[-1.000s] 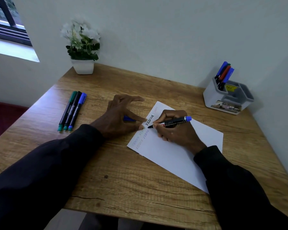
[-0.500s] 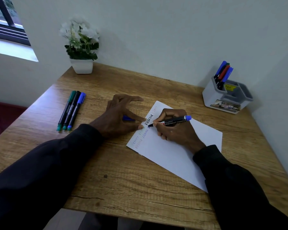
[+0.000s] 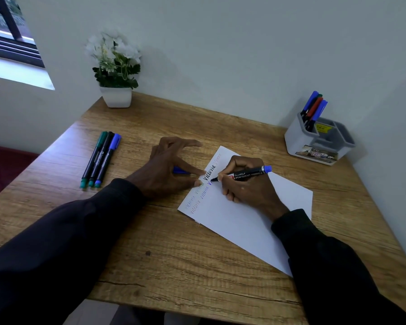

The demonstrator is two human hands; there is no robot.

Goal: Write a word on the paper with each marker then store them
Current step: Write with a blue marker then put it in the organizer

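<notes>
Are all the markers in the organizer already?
No, three markers lie on the table, and the right hand grips a black marker on the paper.

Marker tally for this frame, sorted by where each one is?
Loose markers on the desk: 3
Held marker in the right hand: 1
Stored markers in the organiser: 4
Total: 8

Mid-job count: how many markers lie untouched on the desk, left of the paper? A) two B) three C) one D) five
B: three markers lie side by side on the desk, left of the left hand, while the right hand holds a fourth marker.
</notes>
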